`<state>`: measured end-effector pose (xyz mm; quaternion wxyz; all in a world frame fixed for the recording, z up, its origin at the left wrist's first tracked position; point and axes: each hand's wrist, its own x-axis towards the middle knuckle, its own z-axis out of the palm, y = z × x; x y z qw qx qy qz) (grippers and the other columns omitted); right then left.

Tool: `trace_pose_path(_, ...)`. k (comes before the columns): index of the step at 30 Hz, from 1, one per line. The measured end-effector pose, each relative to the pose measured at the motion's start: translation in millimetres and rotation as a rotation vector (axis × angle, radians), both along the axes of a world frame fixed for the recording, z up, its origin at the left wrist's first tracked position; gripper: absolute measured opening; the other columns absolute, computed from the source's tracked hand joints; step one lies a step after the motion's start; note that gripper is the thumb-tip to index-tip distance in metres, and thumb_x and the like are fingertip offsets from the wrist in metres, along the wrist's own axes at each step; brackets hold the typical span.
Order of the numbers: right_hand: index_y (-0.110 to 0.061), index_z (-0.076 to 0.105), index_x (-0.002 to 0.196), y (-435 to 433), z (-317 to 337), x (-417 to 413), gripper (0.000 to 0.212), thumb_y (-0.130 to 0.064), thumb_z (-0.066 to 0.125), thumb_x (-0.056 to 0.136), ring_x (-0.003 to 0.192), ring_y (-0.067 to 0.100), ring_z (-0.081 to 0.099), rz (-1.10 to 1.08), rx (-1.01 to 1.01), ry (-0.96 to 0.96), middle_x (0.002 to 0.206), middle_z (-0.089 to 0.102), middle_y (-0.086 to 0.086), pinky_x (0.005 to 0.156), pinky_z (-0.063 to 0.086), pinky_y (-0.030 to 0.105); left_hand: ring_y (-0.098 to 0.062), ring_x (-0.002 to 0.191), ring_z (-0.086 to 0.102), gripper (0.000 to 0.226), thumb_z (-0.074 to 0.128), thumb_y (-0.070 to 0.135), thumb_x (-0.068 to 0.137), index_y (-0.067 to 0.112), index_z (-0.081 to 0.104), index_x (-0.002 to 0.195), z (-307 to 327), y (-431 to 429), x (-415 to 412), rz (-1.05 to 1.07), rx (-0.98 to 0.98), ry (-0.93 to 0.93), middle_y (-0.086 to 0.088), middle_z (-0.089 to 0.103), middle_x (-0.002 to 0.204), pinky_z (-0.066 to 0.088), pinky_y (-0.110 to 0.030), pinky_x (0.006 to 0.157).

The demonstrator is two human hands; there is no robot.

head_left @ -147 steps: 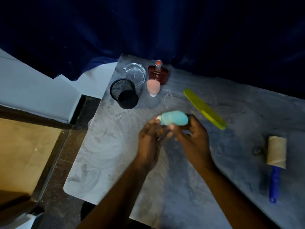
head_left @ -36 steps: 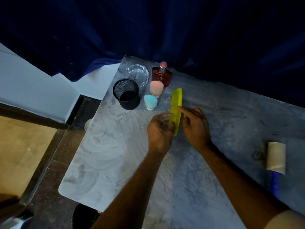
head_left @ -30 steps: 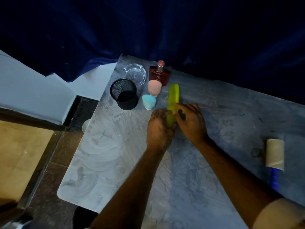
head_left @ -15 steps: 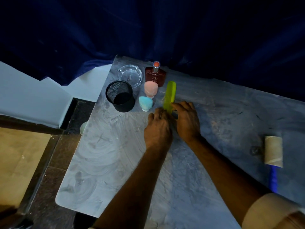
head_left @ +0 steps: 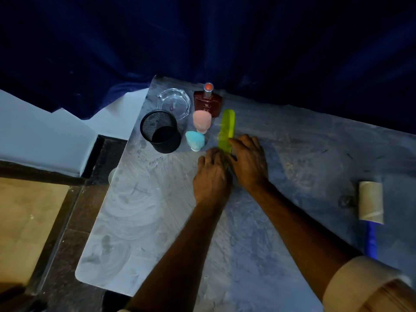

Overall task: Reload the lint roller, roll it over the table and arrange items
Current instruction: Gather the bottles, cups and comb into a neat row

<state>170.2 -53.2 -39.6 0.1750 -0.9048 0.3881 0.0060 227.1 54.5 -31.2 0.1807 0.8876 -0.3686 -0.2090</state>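
Note:
A yellow-green comb [head_left: 227, 129] lies on the grey table [head_left: 157, 210], pointing away from me, right of the blue sponge [head_left: 195, 140] and pink sponge [head_left: 202, 120]. My left hand [head_left: 211, 174] and my right hand [head_left: 248, 161] press against its near end from either side, fingers closed on it. The lint roller [head_left: 370, 202] with a bare cardboard core and blue handle lies at the far right, untouched.
A black mesh cup [head_left: 160, 131], a glass ashtray [head_left: 173, 102] and a dark red perfume bottle [head_left: 208, 102] stand in the table's far left corner. A dark blue curtain hangs behind. The table's left edge drops to a brown floor.
The blue sponge was set down beside the black cup. The comb was turned to point away from me and slid toward the sponges; both hands followed it.

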Motion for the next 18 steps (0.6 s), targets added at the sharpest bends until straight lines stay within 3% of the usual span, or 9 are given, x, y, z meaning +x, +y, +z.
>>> trace_pose_path(18,-0.02,0.056,0.139,1.9,4.6,1.7,0.049,-0.042,0.055,0.095,0.126,0.033,0.048,0.007,0.011,0.05,0.135,0.055,0.007,0.102,0.042,0.049,-0.028,0.136,0.048,0.048,0.056,0.026,0.104,0.015,0.048,0.15,4.5,-1.0,-4.1,0.044,-0.01,0.001,-0.005,0.043,0.159,0.056,-0.041,0.097)
